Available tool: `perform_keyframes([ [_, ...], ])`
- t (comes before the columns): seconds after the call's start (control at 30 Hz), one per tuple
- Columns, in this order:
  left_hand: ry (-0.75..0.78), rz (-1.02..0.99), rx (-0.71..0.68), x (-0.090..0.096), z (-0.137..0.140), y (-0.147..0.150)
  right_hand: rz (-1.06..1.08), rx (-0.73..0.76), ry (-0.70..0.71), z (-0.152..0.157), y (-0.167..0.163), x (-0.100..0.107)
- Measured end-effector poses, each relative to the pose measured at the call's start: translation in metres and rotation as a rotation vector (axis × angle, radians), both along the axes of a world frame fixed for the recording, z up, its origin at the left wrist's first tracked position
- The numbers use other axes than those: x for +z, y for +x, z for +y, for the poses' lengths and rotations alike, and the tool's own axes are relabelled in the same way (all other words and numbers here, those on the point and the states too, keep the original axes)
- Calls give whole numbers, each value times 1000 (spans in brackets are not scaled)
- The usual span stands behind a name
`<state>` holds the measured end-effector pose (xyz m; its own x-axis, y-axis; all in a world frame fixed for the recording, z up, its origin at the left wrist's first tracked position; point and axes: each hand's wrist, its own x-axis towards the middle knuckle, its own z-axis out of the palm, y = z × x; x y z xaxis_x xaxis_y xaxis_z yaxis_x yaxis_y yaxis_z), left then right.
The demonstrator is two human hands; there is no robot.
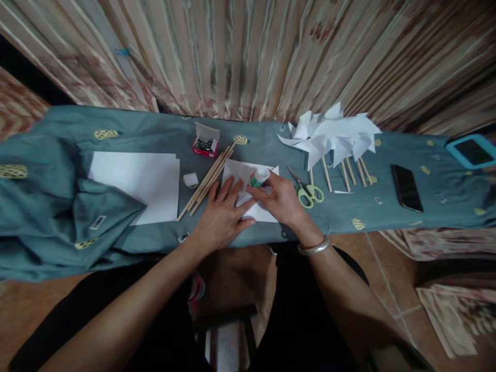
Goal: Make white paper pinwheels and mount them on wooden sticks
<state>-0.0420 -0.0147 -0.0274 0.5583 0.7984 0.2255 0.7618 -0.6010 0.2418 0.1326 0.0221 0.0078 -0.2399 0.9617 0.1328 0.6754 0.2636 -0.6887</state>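
Note:
A white paper square (267, 213) with cut flaps lies on the cloth in front of me. My left hand (221, 214) rests on its left part, fingers stretched out and pressing the paper down. In my right hand (279, 199) is a glue stick (259, 177) with a white and green tube, held over the middle of the paper. Its lower end is hidden by my fingers. Just right of that hand lie green-handled scissors (310, 195), blades toward the back. Wooden sticks (211, 178) lie in a bundle left of the paper.
A small red box of metal pins (206, 142) stands open at the back. The glue cap (190, 180) is nearby. White sheets (155, 181) lie left, under a cloth fold. Paper pinwheels (329, 134) on sticks, a phone (406, 187) and a blue-framed device (473, 151) lie right.

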Motion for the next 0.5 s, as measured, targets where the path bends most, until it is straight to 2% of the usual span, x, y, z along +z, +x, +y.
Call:
perform_keyframes([
  [0.5, 4, 45, 2, -1, -1, 0, 12, 66, -24, -4, 7, 3],
])
